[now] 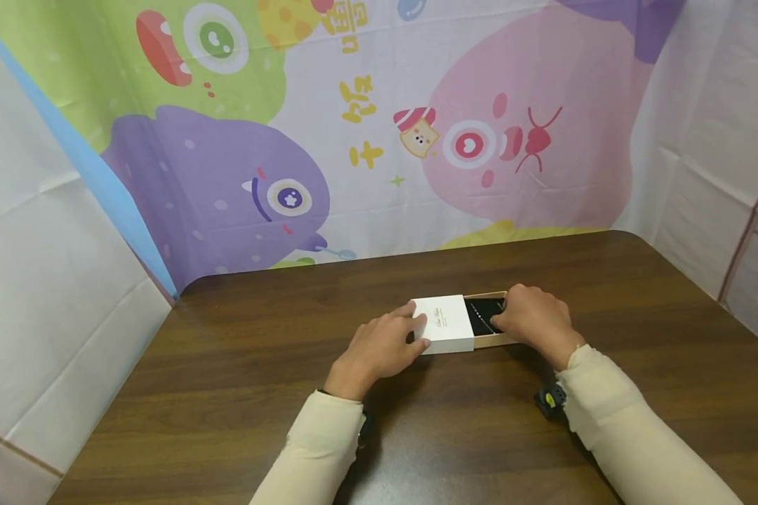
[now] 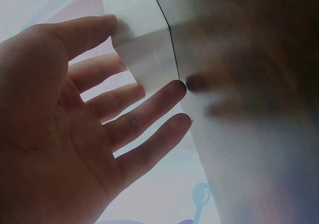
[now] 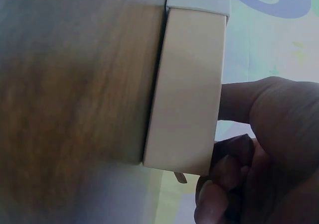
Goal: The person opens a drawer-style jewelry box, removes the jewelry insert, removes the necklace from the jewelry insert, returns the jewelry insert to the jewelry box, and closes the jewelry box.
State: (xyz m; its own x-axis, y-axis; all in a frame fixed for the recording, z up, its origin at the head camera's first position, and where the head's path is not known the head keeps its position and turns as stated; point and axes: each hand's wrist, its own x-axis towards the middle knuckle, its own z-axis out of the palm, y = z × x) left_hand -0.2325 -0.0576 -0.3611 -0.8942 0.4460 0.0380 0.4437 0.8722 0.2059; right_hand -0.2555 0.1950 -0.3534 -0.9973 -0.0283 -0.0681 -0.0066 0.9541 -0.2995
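Observation:
A white box sleeve (image 1: 443, 324) with small gold lettering lies on the table, its tan inner tray (image 1: 491, 341) partly out to the right. On the tray's black insert (image 1: 476, 319) runs a thin chain (image 1: 480, 313) with pale beads. My left hand (image 1: 382, 344) holds the sleeve's left end, thumb on the near side; its lower fingers are extended in the left wrist view. At the tray's right end, my right hand (image 1: 537, 317) grips with the thumb over the insert and the other fingers curled by the end. A small brown tab (image 3: 180, 177) pokes out there.
The box rests on a dark brown wooden table (image 1: 259, 421). A cartoon-printed cloth (image 1: 366, 196) hangs along the far edge, with pale cloth at both sides. A small black device (image 1: 549, 400) sits under the right wrist.

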